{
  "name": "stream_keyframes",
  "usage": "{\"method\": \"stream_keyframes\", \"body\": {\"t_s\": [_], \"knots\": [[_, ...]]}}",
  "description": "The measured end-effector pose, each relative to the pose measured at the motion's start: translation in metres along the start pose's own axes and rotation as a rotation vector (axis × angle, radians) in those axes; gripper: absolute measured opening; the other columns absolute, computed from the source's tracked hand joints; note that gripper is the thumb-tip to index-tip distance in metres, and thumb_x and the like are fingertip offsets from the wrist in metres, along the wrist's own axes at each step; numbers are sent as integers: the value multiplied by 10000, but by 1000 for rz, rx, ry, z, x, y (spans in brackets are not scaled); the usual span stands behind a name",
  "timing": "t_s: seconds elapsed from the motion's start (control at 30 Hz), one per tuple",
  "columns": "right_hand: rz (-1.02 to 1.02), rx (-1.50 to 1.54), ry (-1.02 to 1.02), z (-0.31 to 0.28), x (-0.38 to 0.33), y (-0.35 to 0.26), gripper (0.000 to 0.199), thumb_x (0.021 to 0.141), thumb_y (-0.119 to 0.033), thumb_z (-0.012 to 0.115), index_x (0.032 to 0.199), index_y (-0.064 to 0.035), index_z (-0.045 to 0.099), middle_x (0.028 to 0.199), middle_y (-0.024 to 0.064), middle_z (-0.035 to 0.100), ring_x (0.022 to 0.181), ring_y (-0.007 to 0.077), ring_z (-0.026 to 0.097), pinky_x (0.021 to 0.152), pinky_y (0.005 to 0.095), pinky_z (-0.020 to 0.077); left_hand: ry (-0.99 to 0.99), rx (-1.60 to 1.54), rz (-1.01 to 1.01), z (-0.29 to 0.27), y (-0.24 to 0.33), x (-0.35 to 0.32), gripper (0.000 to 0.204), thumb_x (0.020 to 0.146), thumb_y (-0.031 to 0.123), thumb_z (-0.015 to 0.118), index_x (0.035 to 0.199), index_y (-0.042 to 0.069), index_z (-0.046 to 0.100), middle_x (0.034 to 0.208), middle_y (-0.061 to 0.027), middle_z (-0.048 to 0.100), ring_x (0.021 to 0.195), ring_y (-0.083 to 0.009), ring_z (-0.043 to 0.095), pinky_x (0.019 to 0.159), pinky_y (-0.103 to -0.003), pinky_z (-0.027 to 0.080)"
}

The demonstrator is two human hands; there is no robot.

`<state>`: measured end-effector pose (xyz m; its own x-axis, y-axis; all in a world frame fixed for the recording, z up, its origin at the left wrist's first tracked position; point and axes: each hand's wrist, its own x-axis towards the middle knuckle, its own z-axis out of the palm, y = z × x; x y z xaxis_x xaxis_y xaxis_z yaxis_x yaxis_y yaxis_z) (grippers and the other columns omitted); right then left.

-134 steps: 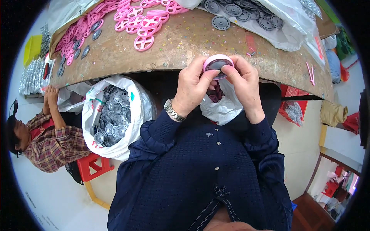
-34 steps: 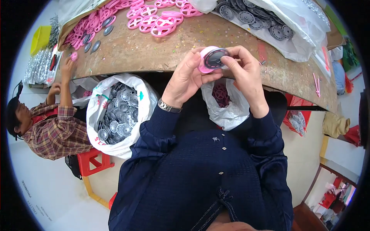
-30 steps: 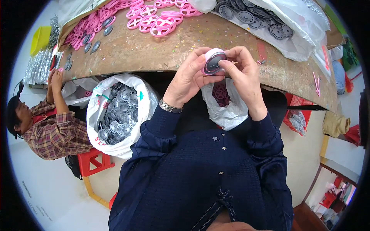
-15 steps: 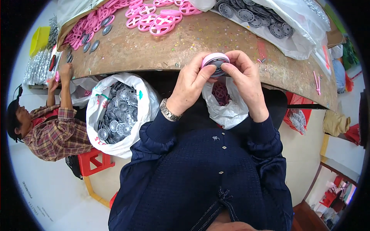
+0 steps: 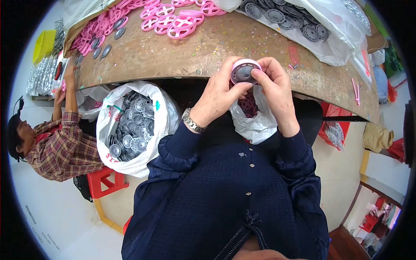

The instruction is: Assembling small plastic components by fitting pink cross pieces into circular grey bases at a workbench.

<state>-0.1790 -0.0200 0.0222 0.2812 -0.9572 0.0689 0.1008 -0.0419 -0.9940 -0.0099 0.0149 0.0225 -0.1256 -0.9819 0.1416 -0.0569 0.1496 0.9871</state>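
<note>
A round pink wheel with a grey disc set in it [image 5: 244, 71] is held over the table's near edge. My left hand [image 5: 219, 93] grips it from the left and below, thumb against the grey face. My right hand [image 5: 275, 86] holds its right rim, fingers curled over the top. A metal watch [image 5: 192, 121] sits on my left wrist. Below the hands hangs a small white plastic bag [image 5: 255, 123] with pink parts inside.
A worn brown table [image 5: 190, 52] carries pink wheels [image 5: 173, 17] at the back and grey discs on clear plastic [image 5: 299, 21]. A white sack of grey discs [image 5: 132, 125] stands at left. A person in a plaid shirt [image 5: 60, 143] sits further left, reaching to the table.
Both hands have kept hold of the wheel, turning it slightly so the grey face now points toward me. The person at left has raised a hand to the table edge.
</note>
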Motion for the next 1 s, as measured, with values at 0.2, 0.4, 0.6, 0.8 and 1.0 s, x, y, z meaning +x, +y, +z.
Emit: {"method": "stream_keyframes", "body": {"t_s": [0.2, 0.4, 0.6, 0.8, 1.0], "knots": [[-124, -185, -18, 11, -9, -11, 189, 882, -41, 653, 1064, 2, 626, 907, 32, 659, 834, 88, 607, 763, 250, 493, -15, -82, -49, -4, 1, -6, 491, 925, -15, 591, 1388, 26, 433, 1083, -87, 623, 779, -107, 652, 673, -246, 560], [-89, -173, -37, 5, -13, -9, 201, 905, -33, 631, 1102, 3, 613, 985, 8, 649, 914, 79, 600, 828, 238, 477, 21, 59, 56, 1, 2, -8, 487, 909, -31, 596, 1375, 23, 466, 1050, -90, 646, 715, -99, 645, 640, -243, 546], [-100, -197, -18, 3, -15, -5, 119, 916, -81, 634, 1008, -7, 651, 856, 20, 649, 804, 73, 587, 732, 248, 482, 0, 241, 160, 4, -11, -10, 543, 892, -10, 635, 1401, 29, 450, 1046, -113, 652, 719, -134, 661, 647, -263, 549], [-78, -369, -71, -11, -28, -9, 122, 921, -58, 615, 1026, 1, 632, 886, 18, 639, 837, 94, 577, 774, 247, 464, -57, 492, 305, -11, 2, -10, 580, 855, 68, 707, 1390, 31, 485, 1139, -165, 631, 939, -261, 650, 772, -338, 537], [-179, -914, -225, -29, -46, -1, 210, 859, -160, 703, 994, -15, 633, 890, 161, 654, 809, 347, 622, 743, 380, 498, 434, 1004, 454, -74, 1, 33, 598, 880, 339, 696, 1337, 1, 511, 1196, -210, 571, 1125, -391, 503, 998, -481, 401]]}}
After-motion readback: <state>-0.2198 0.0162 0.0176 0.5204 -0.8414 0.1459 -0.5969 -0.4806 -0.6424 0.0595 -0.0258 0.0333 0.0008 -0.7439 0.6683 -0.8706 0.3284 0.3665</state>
